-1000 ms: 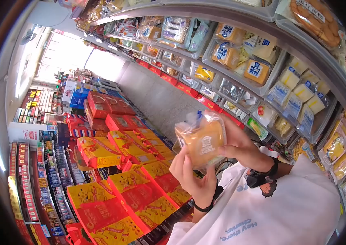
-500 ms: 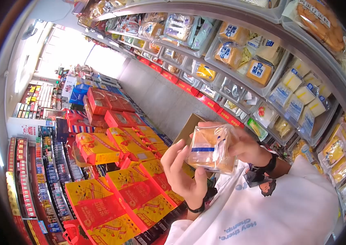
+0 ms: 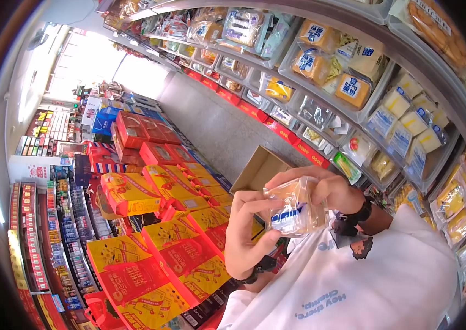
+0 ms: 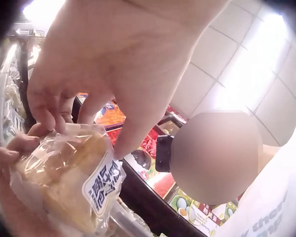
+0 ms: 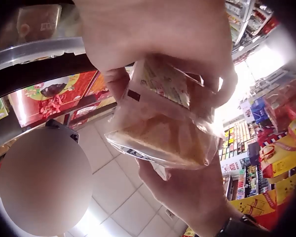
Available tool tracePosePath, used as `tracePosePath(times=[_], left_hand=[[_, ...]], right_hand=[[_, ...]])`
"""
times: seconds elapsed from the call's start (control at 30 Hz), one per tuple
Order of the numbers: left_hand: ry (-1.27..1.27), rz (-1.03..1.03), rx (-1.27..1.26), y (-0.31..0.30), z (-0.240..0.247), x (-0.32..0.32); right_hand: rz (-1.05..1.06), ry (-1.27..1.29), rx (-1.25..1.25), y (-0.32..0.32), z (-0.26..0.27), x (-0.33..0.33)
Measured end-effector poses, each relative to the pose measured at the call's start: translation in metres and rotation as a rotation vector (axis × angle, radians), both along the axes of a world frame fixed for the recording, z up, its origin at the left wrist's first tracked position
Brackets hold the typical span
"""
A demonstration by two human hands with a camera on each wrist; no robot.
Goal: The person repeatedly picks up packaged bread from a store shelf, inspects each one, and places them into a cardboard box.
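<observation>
A clear-wrapped piece of bread [image 3: 298,212] is held between both hands in front of the white shirt, a blue-and-white label facing the head view. The right hand [image 3: 338,193] grips its right side and upper edge. From the left, the left hand [image 3: 248,234] has its curved fingers and thumb on the wrapper. In the left wrist view, the fingers and thumb of the left hand [image 4: 108,64] pinch the edge of the packaged bread [image 4: 69,177]. The right wrist view has the right hand [image 5: 158,34] gripping the gathered wrapper above the bread [image 5: 163,138].
Shelf bins [image 3: 354,113] of packaged bread run along the right and top. Red and yellow gift boxes [image 3: 161,258] are stacked at the lower left. An open cardboard box [image 3: 258,168] stands just beyond the hands, beside the grey aisle floor [image 3: 205,121].
The packaged bread has been turned over, from its white-printed face to a side with a blue-and-white label. The left hand's fingers, spread half a second ago, have come in onto the wrapper.
</observation>
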State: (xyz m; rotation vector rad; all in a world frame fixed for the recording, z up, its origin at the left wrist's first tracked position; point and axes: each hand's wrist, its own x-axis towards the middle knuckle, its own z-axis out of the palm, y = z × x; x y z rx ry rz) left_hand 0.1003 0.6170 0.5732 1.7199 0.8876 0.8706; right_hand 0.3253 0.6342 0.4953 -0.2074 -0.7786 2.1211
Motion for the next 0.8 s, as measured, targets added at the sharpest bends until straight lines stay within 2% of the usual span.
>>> tracePosePath(times=[0.07, 0.27, 0.37, 0.47, 0.6, 0.7, 0.8], left_hand=[[0.010, -0.026, -0.021, 0.000, 0.001, -0.003], [0.270, -0.026, 0.113, -0.005, 0.016, 0.004], [0.283, 0.065, 0.164, -0.013, 0.022, 0.012], [0.370, 0.095, 0.396, -0.014, 0.018, 0.005], [0.237, 0.166, 0.499, -0.007, 0.010, 0.008], [-0.195, 0.376, 0.211, -0.010, -0.001, 0.019], [-0.238, 0.527, 0.118, -0.009, 0.002, 0.029]], right_hand=[[0.023, 0.031, 0.004, 0.000, -0.006, -0.003], [-0.001, -0.014, 0.061, 0.002, -0.017, -0.008], [0.015, -0.030, 0.035, 0.001, -0.013, -0.005], [0.058, 0.024, 0.061, 0.007, -0.023, -0.006], [0.128, 0.041, 0.025, 0.011, -0.020, -0.005], [0.216, 0.091, -0.006, 0.013, -0.011, -0.004], [0.280, 0.084, -0.027, 0.014, -0.007, -0.004]])
